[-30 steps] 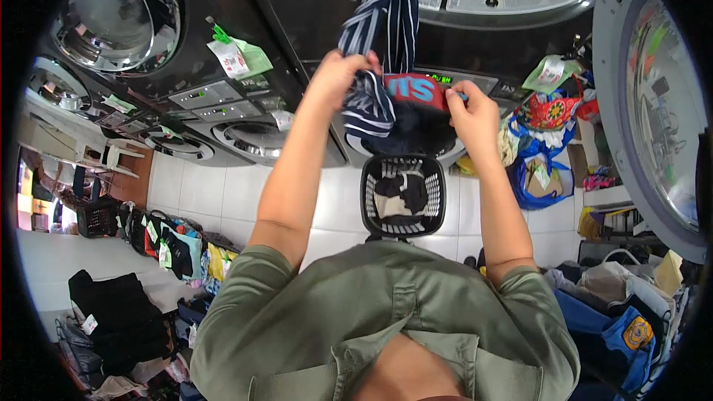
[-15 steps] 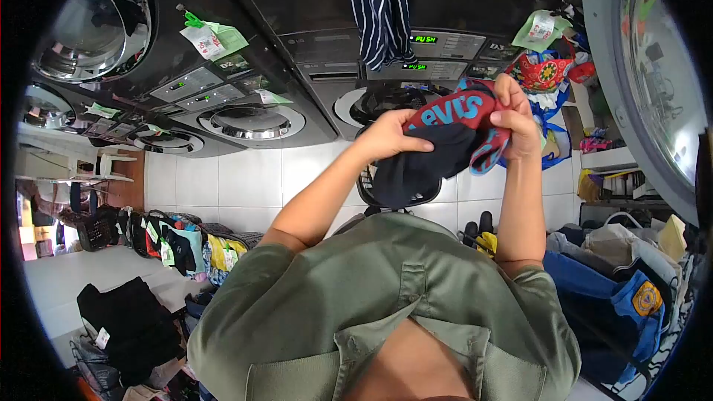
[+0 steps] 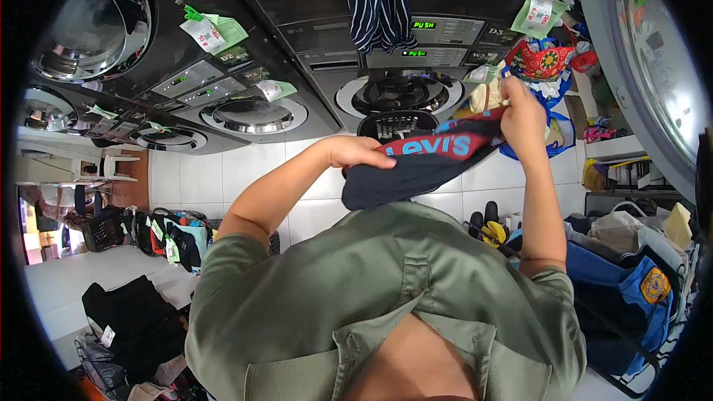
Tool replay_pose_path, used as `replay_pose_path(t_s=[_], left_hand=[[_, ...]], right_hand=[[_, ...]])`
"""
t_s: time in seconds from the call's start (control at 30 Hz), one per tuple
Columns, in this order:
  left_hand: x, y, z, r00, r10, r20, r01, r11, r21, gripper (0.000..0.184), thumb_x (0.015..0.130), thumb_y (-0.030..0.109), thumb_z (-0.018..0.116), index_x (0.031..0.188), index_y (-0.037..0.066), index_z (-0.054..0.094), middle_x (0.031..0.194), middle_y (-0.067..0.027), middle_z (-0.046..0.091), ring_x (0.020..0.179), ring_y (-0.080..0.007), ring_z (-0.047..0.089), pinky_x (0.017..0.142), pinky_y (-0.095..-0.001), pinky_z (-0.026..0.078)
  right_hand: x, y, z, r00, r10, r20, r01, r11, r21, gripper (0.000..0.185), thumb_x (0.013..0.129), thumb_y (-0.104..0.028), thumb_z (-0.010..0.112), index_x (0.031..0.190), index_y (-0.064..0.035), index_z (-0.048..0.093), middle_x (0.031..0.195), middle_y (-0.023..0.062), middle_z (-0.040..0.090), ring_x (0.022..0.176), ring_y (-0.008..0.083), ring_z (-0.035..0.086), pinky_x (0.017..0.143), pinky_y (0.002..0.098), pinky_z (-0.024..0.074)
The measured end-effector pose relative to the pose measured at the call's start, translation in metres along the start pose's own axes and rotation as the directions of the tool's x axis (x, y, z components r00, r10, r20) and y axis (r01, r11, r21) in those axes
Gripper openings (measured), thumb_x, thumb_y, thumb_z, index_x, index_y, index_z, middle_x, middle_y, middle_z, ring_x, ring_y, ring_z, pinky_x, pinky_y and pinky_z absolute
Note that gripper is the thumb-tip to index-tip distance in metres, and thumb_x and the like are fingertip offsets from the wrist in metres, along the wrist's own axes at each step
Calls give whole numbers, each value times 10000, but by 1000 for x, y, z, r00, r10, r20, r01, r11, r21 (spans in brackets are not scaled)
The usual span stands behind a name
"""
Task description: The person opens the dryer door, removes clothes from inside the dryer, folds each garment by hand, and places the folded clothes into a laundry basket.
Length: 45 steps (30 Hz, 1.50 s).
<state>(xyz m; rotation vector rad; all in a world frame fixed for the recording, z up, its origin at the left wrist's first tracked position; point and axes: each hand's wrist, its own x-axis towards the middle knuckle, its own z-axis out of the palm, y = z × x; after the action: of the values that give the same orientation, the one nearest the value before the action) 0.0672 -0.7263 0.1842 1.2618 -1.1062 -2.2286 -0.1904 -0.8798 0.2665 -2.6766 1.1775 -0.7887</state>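
Observation:
A dark garment (image 3: 416, 172) with a red waistband and blue "Levi's" lettering is stretched between my two hands in front of my chest. My left hand (image 3: 362, 153) grips its left end, thumb on top of the cloth. At the upper right end, my right hand (image 3: 522, 113) is closed on the waistband. Beyond the garment a black basket (image 3: 396, 125) on the floor is partly hidden by it. Striped navy and white cloth (image 3: 377, 4) hangs down over the front of the machine above.
Front-loading machines (image 3: 405, 93) line the far side. A large round door (image 3: 657, 67) stands open at the right. Bags (image 3: 546, 67) sit beside the machines. Clothes piles (image 3: 627, 252) lie at the right, and black clothes (image 3: 141, 319) at the lower left.
The striped cloth was let go and hangs from the machine. The dark garment has come nearer my chest and is now spread wide, my hands further apart.

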Motion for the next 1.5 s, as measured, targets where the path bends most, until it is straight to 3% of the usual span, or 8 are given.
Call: replay_pose_path(t_s=[0.13,0.27,0.67,0.8,0.93,1.07,1.27,1.5], left_hand=[[-16,-10,-3,960,2,-281,45,986,159,440,807,400,539,968,-6,592,848,-69,608,782,-112,535,725,-253,424],[-13,11,15,911,259,-321,-113,905,411,418,877,364,430,848,-25,582,697,-15,573,651,-66,475,619,-220,402],[-60,70,0,830,480,-283,-311,821,480,192,825,156,549,957,19,525,692,37,518,664,-54,452,654,-195,376],[-70,78,-8,780,556,-289,-74,540,839,290,782,194,609,996,0,578,848,-35,611,786,-90,536,738,-224,415],[-81,74,-20,714,566,-412,-515,823,240,348,794,290,586,992,4,595,898,-8,610,809,-79,532,779,-219,399],[-97,71,-36,798,505,-330,-468,863,189,328,813,276,564,980,-4,592,902,-22,613,811,-80,536,776,-220,401],[-110,66,-62,798,497,-341,-517,855,37,327,804,296,575,955,8,596,887,-44,618,779,-93,556,740,-240,427],[-96,47,-44,959,-157,-234,282,583,762,652,591,620,630,757,-10,606,693,-99,606,682,-194,565,636,-312,430]], right_hand=[[-5,35,9,979,195,55,-193,980,-40,193,671,65,466,808,-70,454,746,121,540,707,322,542,570,372,411],[-12,-15,50,892,-250,378,-256,410,876,298,654,40,562,925,-54,481,932,24,512,929,153,485,805,267,373],[10,-66,69,833,-429,350,21,655,755,149,768,-152,597,742,-15,544,612,24,484,595,75,423,545,229,360],[38,-74,30,824,-395,406,-343,222,913,175,864,-213,500,775,-63,488,676,-78,458,631,11,403,575,162,346],[58,-61,7,694,-475,542,-483,251,839,167,824,-206,560,780,-60,490,674,-77,491,622,-4,428,557,153,358],[53,-27,9,32,-567,823,-631,628,456,223,717,-149,669,864,-17,565,725,-1,585,641,35,515,581,170,408],[43,-13,-11,657,-314,686,-721,6,693,335,689,-204,633,942,-11,527,859,47,586,788,99,551,716,201,415],[66,48,-50,720,-336,607,-491,372,788,281,676,-204,667,866,-18,574,810,18,591,727,82,550,690,203,435]])
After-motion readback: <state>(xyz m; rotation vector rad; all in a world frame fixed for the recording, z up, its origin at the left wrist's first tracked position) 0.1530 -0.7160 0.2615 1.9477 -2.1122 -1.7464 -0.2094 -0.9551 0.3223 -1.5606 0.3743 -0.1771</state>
